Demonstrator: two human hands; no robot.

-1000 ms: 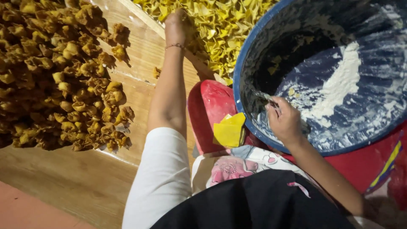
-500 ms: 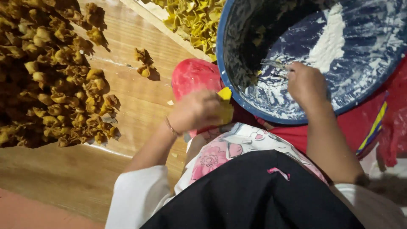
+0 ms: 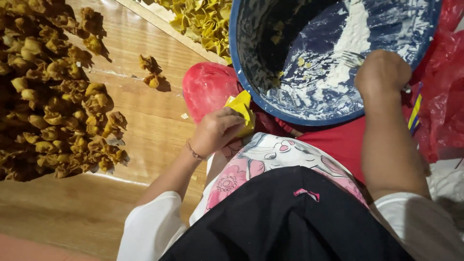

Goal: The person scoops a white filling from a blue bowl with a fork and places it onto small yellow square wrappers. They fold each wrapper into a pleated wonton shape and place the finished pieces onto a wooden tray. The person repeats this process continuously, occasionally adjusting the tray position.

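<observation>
So the left hand (image 3: pixel 216 131) has fingers pinched on a thin yellow wrapper (image 3: pixel 241 107) (floppy, squarish), right hand (image 3: pixel 382 72) fisted round a metal fork (image 3: pixel 353 59) in the floury blue basin (image 3: pixel 251 104).

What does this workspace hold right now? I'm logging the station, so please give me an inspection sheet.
Surface: wooden board, bare in the middle, its far edge running diagonally.
Job's things: yellow wrapper in the left hand; fork in the right hand, inside a blue basin streaked with white flour.
Clutter: big heap of folded dumplings on the board's left; two loose ones apart from it; another yellow pile beyond the board; red lid-like thing by the basin; red plastic bag at right.
Grippers: both hands closed on their things.
Cables: nothing seen.
Surroundings: person's lap with printed cloth.
</observation>
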